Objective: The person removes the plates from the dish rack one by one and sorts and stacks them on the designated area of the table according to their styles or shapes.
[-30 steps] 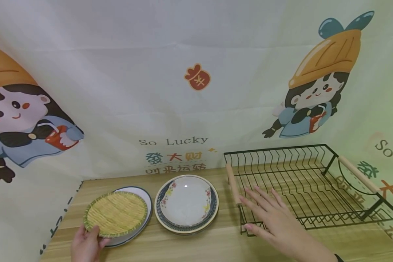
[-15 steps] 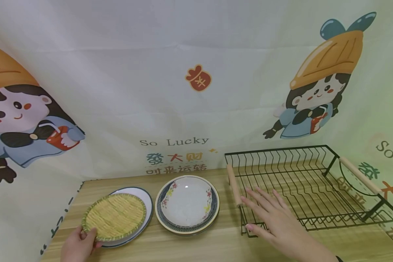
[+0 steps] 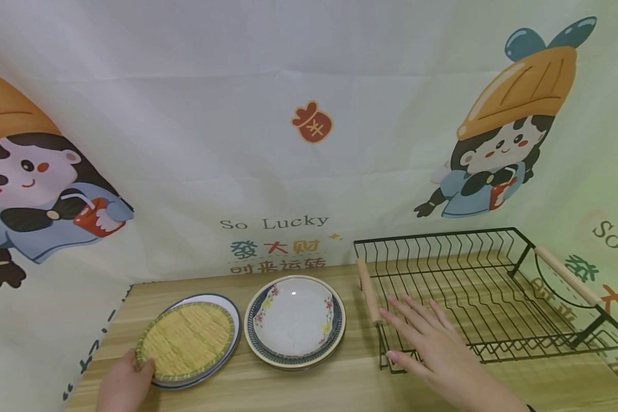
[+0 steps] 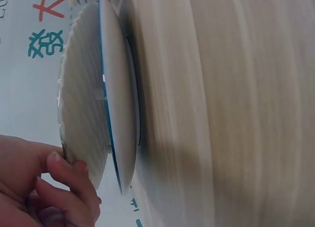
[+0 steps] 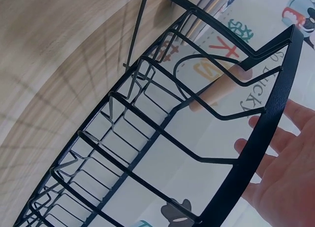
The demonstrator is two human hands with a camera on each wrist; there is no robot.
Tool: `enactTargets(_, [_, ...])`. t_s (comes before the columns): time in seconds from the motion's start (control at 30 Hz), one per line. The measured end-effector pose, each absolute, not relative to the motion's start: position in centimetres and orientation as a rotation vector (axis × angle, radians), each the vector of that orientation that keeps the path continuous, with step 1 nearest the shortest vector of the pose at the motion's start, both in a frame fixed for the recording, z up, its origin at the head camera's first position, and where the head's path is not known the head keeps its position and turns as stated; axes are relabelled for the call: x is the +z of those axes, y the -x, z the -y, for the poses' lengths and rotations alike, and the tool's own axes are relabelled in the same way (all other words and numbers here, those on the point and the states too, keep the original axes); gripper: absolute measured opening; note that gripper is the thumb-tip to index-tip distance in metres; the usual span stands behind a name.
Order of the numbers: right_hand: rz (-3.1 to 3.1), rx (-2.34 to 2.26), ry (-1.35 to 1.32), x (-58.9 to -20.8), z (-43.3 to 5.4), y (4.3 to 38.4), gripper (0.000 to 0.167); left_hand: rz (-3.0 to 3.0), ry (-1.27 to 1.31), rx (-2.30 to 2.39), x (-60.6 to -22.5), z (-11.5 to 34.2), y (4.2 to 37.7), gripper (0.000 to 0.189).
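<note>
My left hand (image 3: 125,380) pinches the near-left edge of a round woven straw tray (image 3: 187,340), yellow with a stitched green border. The woven tray overlaps a white plate with a blue rim (image 3: 229,306). From the left wrist view, fingers and thumb grip the rim of the woven tray (image 4: 81,84), which tilts away from the plate (image 4: 120,99). Over at the wire dish rack (image 3: 443,269), my right hand (image 3: 438,355) spreads its fingers above the near-left corner. The right wrist view has that hand (image 5: 290,173) beside the rack's black edge bar (image 5: 268,116).
Between the hands sit a floral white dish (image 3: 293,315) and the dark-patterned plate (image 3: 252,343) under it. The rack has wooden handles (image 3: 368,292) at both ends. A printed cloth (image 3: 185,143) hangs behind the wooden table (image 3: 288,389).
The left hand and the woven tray shifted left and toward the near side, then slightly back right. The right hand stays in place over the rack.
</note>
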State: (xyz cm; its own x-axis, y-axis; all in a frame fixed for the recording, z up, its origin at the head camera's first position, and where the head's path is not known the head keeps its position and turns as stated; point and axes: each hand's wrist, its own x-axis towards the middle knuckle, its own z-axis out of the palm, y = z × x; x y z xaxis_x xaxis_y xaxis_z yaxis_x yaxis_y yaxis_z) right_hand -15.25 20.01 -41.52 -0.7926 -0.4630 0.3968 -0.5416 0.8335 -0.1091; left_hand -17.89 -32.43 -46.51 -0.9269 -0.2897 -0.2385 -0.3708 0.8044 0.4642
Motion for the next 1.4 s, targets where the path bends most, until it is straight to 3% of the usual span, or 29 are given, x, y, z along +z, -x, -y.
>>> enactTargets(0.23, [2.677,0.339,-0.744,-41.59,-19.86,15.27,0.061,-2.867,0.533,0.613,-46.68,32.23,18.01,0.068])
enactTargets(1.4, [2.682,0.378,-0.727,-41.53,-19.76,15.03,0.062,-2.805,0.561,0.541,-47.46,32.20,18.65,0.069])
